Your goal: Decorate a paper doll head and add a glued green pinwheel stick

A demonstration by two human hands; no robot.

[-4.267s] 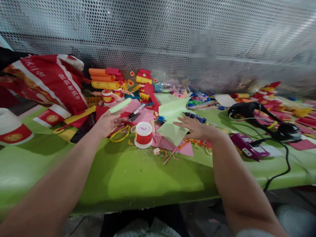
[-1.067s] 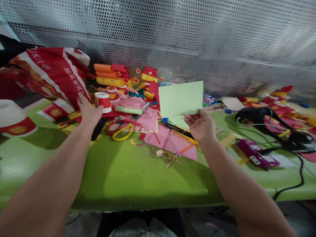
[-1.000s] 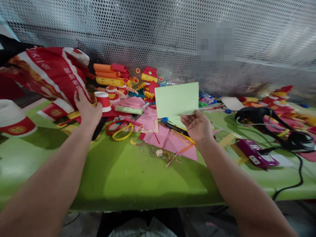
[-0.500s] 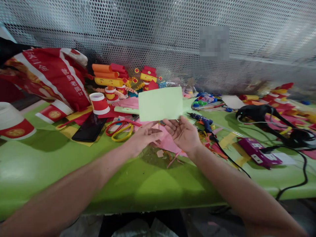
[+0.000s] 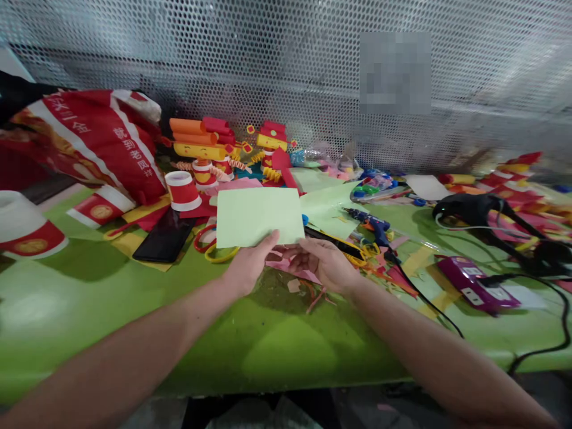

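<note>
A light green sheet of paper is held up above the table, its broad face toward me. My left hand grips the lower edge, thumb on the front and fingers behind and below. At the lower right corner is my right hand, thumb along the edge and fingers curled under it. Partly hidden behind the sheet are scissors with red and yellow handles. More light green paper lies behind, with a black and yellow cutter knife on it. Pink paper and small scraps lie below my hands.
Left stand paper cups, a phone and a red bag. Paper-cup figures stand at the back by the perforated metal wall. On the right are a blue glue gun, a purple power strip and a black cord.
The green sheet has moved left and down toward me. My left thumb now lies on its front, and my right hand has turned from palm-up to curled fingers. The knife has come into view.
</note>
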